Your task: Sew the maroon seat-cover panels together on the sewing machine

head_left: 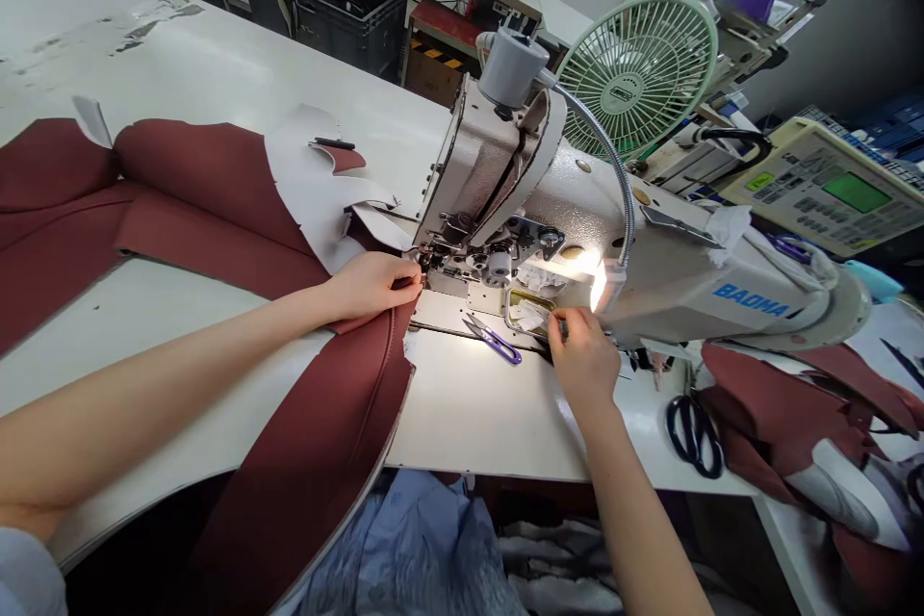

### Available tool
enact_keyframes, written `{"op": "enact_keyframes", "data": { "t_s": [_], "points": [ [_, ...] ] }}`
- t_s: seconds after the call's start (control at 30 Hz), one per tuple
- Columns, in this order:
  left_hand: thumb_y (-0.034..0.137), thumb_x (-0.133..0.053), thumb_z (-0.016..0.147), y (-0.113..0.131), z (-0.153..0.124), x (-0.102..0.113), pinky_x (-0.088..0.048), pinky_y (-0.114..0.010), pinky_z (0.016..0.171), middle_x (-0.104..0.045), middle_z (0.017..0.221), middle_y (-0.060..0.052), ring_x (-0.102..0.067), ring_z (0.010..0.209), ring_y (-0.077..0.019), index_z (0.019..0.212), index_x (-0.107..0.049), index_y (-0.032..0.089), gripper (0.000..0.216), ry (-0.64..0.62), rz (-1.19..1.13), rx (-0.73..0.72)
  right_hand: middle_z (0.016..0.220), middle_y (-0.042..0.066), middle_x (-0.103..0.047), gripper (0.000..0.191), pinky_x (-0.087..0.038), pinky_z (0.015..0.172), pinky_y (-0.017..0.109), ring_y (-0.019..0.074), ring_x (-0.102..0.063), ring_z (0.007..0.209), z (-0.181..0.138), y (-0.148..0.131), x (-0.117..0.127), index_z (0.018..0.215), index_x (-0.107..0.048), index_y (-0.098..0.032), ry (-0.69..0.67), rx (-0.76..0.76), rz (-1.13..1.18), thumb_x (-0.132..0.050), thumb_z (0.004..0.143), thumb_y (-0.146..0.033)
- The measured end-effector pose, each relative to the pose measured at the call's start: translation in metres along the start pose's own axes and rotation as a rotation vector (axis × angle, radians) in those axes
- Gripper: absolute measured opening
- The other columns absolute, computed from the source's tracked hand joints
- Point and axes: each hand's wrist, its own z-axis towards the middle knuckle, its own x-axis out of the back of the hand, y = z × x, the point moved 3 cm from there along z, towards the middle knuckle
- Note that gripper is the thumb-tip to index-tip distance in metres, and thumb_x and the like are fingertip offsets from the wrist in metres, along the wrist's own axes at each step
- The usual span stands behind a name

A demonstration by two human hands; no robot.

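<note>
My left hand [375, 287] is closed on the edge of a maroon leather-like panel [346, 395], close beside the needle area of the sewing machine [498, 183]. The panel shows a stitched seam and hangs over the table's front edge. My right hand [586, 351] is closed at the near side of a small tray [509, 308] holding white scraps, under the machine's lit lamp [601, 287]. What its fingers hold, if anything, is hidden. Purple-handled thread snips [498, 342] lie on the table between my hands.
More maroon panels [209, 173] with white backing spread to the left. Black-handled scissors [694, 435] and maroon pieces [780, 414] lie at right. Behind the machine stand a green fan [639, 77] and a control panel [830, 183]. A dark crate [353, 24] is beyond the table.
</note>
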Motion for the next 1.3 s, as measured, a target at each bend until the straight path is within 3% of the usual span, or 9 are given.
{"op": "enact_keyframes", "data": {
  "t_s": [0.17,0.37,0.47,0.57,0.67,0.77,0.97,1.17,1.3],
  "points": [
    [0.04,-0.051,0.088,-0.001,0.0,0.001,-0.037,-0.023,0.066,-0.071,0.083,0.002,-0.06,0.075,-0.0152,0.076,-0.065,0.02,0.027,-0.003,-0.084,0.018,0.091,0.006,-0.066,0.018,-0.033,0.057,0.027,0.0155,-0.056,0.064,-0.006,-0.016,0.011,0.09,-0.063,-0.019,-0.042,0.003,0.159,-0.047,0.095,-0.027],
    [0.049,-0.053,0.09,0.001,-0.002,0.004,-0.042,-0.023,0.08,-0.071,0.092,-0.001,-0.063,0.088,-0.0172,0.087,-0.076,0.021,0.036,-0.094,-0.291,-0.02,0.094,0.002,-0.067,0.015,-0.038,0.057,0.024,0.0099,-0.056,0.057,-0.005,-0.094,0.011,0.093,-0.063,-0.021,-0.077,0.178,0.471,-0.048,0.095,-0.022],
    [0.055,-0.049,0.092,0.001,-0.001,0.005,-0.043,-0.024,0.08,-0.07,0.087,-0.003,-0.062,0.086,-0.0177,0.085,-0.075,0.018,0.046,-0.114,-0.38,-0.009,0.097,0.002,-0.069,0.019,-0.035,0.053,0.025,0.0101,-0.056,0.057,0.006,-0.132,0.007,0.097,-0.065,-0.021,0.001,0.305,0.465,-0.047,0.098,-0.024],
    [0.058,-0.046,0.093,0.0,0.0,0.005,-0.043,-0.025,0.078,-0.068,0.081,-0.003,-0.06,0.083,-0.018,0.081,-0.071,0.014,0.051,-0.086,-0.442,-0.002,0.1,0.005,-0.07,0.024,-0.036,0.055,0.025,0.0125,-0.062,0.069,0.014,-0.152,-0.002,0.103,-0.067,-0.021,0.057,0.45,0.429,-0.044,0.1,-0.025],
    [0.058,-0.051,0.09,-0.003,0.002,0.005,-0.042,-0.024,0.073,-0.066,0.078,-0.002,-0.058,0.079,-0.017,0.081,-0.07,0.015,0.048,-0.075,-0.427,0.0,0.103,0.006,-0.07,0.025,-0.039,0.059,0.023,0.0128,-0.064,0.077,0.017,-0.154,-0.01,0.105,-0.068,-0.02,0.028,0.507,0.436,-0.043,0.101,-0.025],
    [0.058,-0.058,0.087,-0.004,0.003,0.004,-0.041,-0.023,0.07,-0.065,0.079,-0.001,-0.058,0.079,-0.0169,0.085,-0.071,0.016,0.044,-0.088,-0.377,0.022,0.102,0.005,-0.071,0.025,-0.041,0.061,0.023,0.013,-0.065,0.077,0.018,-0.146,-0.012,0.104,-0.069,-0.022,0.03,0.453,0.462,-0.044,0.101,-0.027],
    [0.057,-0.054,0.09,-0.004,0.004,0.004,-0.043,-0.025,0.076,-0.069,0.088,-0.002,-0.06,0.085,-0.0182,0.09,-0.072,0.016,0.045,-0.109,-0.414,0.031,0.092,0.005,-0.072,0.027,-0.041,0.06,0.026,0.0129,-0.06,0.061,0.02,-0.136,-0.012,0.104,-0.071,-0.023,0.029,0.341,0.476,-0.046,0.1,-0.032],
    [0.056,-0.058,0.087,-0.002,0.004,0.004,-0.041,-0.025,0.07,-0.062,0.072,-0.001,-0.055,0.074,-0.0155,0.072,-0.066,0.014,0.045,-0.073,-0.392,0.028,0.101,0.007,-0.069,0.028,-0.043,0.064,0.023,0.0145,-0.064,0.082,0.016,-0.154,-0.011,0.1,-0.069,-0.021,0.032,0.503,0.535,-0.042,0.101,-0.026],
    [0.054,-0.066,0.081,-0.006,0.003,0.005,-0.044,-0.027,0.076,-0.068,0.08,-0.002,-0.059,0.08,-0.0173,0.083,-0.072,0.015,0.04,-0.028,-0.431,0.058,0.108,0.007,-0.069,0.026,-0.047,0.067,0.023,0.0155,-0.065,0.091,0.015,-0.158,-0.011,0.101,-0.067,-0.02,-0.007,0.534,0.6,-0.042,0.1,-0.025]
  ]
}}
